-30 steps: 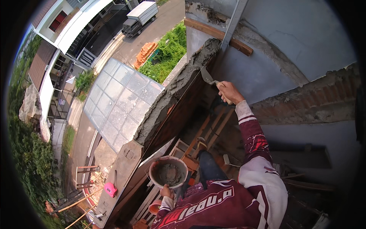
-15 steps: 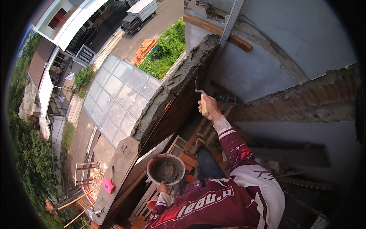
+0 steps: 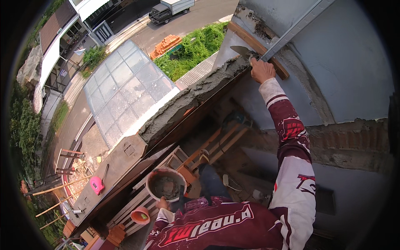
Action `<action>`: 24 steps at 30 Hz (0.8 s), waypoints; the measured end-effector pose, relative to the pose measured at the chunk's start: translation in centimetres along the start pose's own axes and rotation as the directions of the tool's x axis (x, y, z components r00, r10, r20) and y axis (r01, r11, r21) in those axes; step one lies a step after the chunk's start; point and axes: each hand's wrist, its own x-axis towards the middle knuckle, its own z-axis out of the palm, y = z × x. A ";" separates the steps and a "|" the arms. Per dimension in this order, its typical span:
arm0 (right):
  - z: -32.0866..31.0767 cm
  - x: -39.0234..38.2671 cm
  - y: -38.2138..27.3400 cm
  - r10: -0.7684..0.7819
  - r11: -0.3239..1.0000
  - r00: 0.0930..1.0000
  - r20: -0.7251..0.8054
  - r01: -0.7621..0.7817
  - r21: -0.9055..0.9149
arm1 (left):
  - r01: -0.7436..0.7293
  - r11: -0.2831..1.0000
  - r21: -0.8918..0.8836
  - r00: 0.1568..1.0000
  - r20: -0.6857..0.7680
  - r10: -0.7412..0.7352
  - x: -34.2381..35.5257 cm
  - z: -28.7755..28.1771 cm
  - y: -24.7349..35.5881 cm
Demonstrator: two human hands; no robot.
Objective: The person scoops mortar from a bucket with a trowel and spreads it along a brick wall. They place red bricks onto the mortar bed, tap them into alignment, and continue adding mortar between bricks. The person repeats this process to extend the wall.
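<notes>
Gripping trowel (image 3: 240, 51) in right hand (image 3: 262, 70), fingers wrapped round handle, up at far end of rough mortar strip (image 3: 196, 95) on wall top. Turning blade leftward, near wooden plank (image 3: 242, 34) and lower end of metal bar (image 3: 296, 29); cannot tell if touching mortar. Holding bucket (image 3: 155, 176) of grey mix by near rim in left hand (image 3: 163, 203), low before torso, inside of wall. Also noting pink tape measure (image 3: 96, 185) on flat board (image 3: 121, 155) at strip's near end, plus orange pail (image 3: 140, 215) below-left of bucket.
</notes>
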 end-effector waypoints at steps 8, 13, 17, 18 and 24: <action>4.6 4.8 -4.5 -0.166 0.950 0.970 0.179 0.206 -0.234 | 0.064 0.985 -0.161 0.998 0.031 -0.060 -1.0 0.4 -1.5; 3.1 -1.8 -9.8 -0.294 0.943 0.948 0.120 0.308 -0.123 | 0.086 0.988 -0.125 0.995 0.060 -0.079 -1.7 0.6 -0.8; -1.3 -6.6 -11.6 -0.352 0.928 0.936 0.022 0.346 0.141 | 0.048 0.986 -0.157 0.997 0.072 -0.037 -0.2 0.7 -1.6; -2.0 -7.3 -11.6 -0.299 0.935 0.954 -0.010 0.295 0.197 | 0.051 0.990 -0.129 0.997 0.071 -0.042 0.0 0.5 -1.7; -7.9 -9.9 -12.3 -0.240 0.884 0.900 0.363 0.047 0.466 | 0.022 0.998 -0.067 0.999 0.031 -0.020 0.2 -0.3 0.1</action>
